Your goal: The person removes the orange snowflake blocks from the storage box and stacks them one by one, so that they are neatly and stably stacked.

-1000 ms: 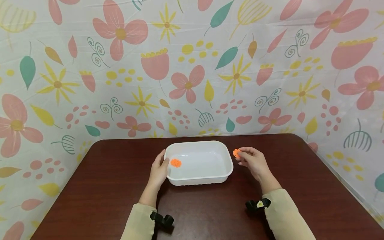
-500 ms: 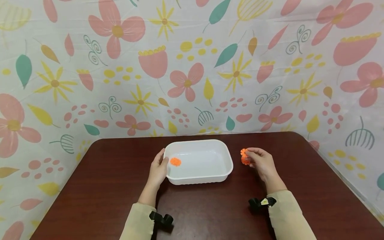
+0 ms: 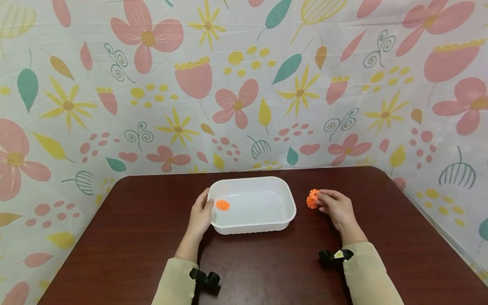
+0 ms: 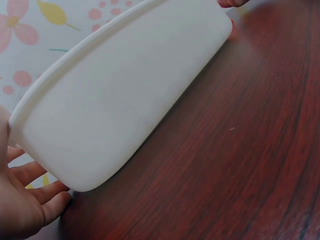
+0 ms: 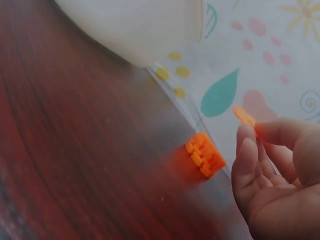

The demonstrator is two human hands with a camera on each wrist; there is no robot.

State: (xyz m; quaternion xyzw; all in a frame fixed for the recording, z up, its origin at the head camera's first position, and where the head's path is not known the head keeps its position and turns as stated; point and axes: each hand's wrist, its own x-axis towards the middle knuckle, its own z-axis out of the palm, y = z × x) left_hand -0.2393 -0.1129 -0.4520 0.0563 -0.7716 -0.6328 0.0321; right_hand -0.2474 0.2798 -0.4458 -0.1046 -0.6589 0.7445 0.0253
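Observation:
In the head view, my left hand (image 3: 200,214) grips the left end of a white plastic basin (image 3: 248,229), thumb at the rim. Its fingers lie against the outer wall in the left wrist view. A cluster of orange snowflake discs (image 3: 223,205) lies inside, at the basin's left. To the basin's right, my right hand (image 3: 338,209) pinches one thin orange snowflake disc (image 3: 314,194) between thumb and fingertips. Just below that disc stands a short stack of orange snowflake discs (image 5: 205,156) on the table, apart from the hand in the right wrist view.
The dark reddish-brown wooden table (image 3: 263,271) carries the basin and discs. Behind its far edge hangs a white cloth with a flower print (image 3: 236,127). Black wrist cameras (image 3: 206,278) sit at both beige sleeves.
My right hand has moved right, away from the basin, with the disc pinched; the orange stack has come into view beside it. My left hand stays on the basin.

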